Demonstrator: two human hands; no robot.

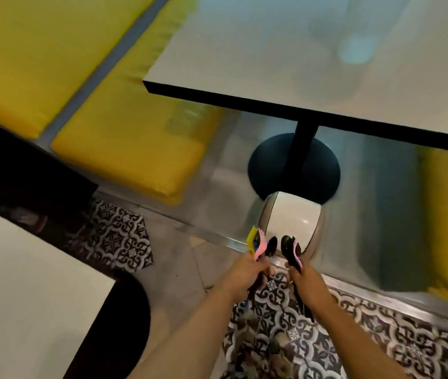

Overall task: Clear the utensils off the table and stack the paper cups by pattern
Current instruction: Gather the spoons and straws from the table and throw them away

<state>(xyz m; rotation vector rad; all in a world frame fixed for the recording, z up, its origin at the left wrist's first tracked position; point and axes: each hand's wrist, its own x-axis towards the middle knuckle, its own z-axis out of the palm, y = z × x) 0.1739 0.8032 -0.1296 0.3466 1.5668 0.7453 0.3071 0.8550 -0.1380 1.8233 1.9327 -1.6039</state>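
- Below the near edge of the table (pixel 326 77), over the floor, two bundles of utensils are being held side by side, just apart.
- Left bundle of utensils (pixel 261 246): black spoon bowl, pink handle and yellow-blue piece are pointing up and away from the person; long axis is running along the forearm line.
- Right bundle of utensils (pixel 291 251): black spoon bowl and pink piece are pointing away; dark handles are trailing back beneath the wrist.
- Left hand (pixel 244 274) is closing fully around its bundle in a fist.
- Right hand (pixel 309 281) is likewise wrapping tightly around its bundle.
- White swing-lid bin (pixel 291 217) is standing just beyond the utensil tips, against the black table base (pixel 269 165).
- Yellow bench cushions (pixel 124 149) are lying left of the table; patterned floor tiles (pixel 381 332) are showing beneath the arms.
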